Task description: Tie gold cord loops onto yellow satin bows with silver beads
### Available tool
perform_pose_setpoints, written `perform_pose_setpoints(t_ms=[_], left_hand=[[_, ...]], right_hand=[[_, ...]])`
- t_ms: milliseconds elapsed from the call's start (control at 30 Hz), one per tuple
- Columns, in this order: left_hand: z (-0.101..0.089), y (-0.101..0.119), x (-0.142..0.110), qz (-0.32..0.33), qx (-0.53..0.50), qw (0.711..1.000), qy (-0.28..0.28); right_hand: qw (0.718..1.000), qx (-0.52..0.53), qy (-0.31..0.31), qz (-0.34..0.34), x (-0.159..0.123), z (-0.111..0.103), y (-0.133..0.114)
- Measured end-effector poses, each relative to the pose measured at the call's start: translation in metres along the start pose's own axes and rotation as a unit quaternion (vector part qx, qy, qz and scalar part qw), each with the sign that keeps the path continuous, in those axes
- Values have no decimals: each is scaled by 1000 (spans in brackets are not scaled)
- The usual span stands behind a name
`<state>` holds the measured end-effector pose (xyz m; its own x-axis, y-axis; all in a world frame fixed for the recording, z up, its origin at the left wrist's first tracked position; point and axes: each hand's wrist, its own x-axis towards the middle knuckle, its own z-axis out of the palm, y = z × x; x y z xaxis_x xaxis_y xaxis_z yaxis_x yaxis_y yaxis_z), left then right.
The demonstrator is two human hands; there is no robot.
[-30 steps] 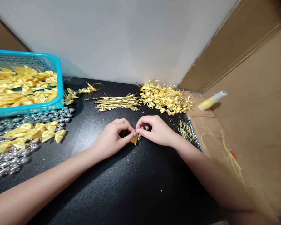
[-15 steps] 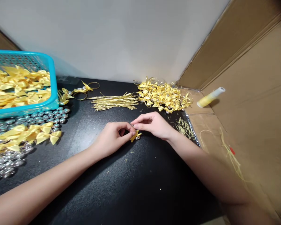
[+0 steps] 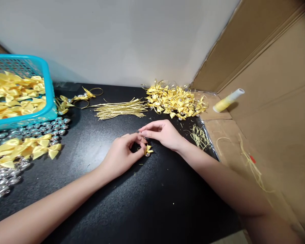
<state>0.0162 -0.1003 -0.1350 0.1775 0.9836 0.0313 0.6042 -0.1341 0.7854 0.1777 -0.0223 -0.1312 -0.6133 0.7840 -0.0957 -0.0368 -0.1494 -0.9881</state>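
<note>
My left hand point(image 3: 125, 150) is closed in a pinch over the middle of the black table. Just at its thumb and fingertips is a small yellow ribbon bow point(image 3: 149, 149) with a silver bell-like bead point(image 3: 147, 154), low over the tabletop. My right hand point(image 3: 162, 134) meets the left fingertips from the right, thumb and forefinger pinched on a thin gold cord that is mostly hidden by the fingers. Behind the hands lies a bundle of cut gold cords point(image 3: 120, 110). Right of it is a heap of yellow bows with beads and cord loops point(image 3: 174, 100).
A blue basket point(image 3: 48, 91) of yellow bows stands at left. Before it lie rows of silver beads point(image 3: 7, 176) and loose bows point(image 3: 44, 148). A few looped bows point(image 3: 87, 93) rest beside it. Cord scraps point(image 3: 200, 137) and a tube point(image 3: 228, 100) are at right, by cardboard point(image 3: 269, 84).
The left thumb has shifted down and apart from its fingers, and the bow shows slightly lower. Both hands stay together at the cord. The whole view has shifted a little.
</note>
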Motion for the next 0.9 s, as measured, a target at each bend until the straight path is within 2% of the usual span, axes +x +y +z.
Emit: perform_pose_setpoints(t_ms=[167,367,500,667,900], left_hand=[[3,-2,-1,-13,-19,1000,-16],[3,0,-4,32,7,998,-57],[3,0,-8,48,33,996,-70],[4,-1,-11,52,41,996,-65],[4,-2,-12,64,44,995,-65]], right_hand=[[999,15,29,-13,1,1,0],[997,15,35,-62,6,-4,-6],[993,46,66,-87,15,-12,-13],[991,86,71,-75,23,-20,-20],[992,82,88,-42,23,-23,-27]])
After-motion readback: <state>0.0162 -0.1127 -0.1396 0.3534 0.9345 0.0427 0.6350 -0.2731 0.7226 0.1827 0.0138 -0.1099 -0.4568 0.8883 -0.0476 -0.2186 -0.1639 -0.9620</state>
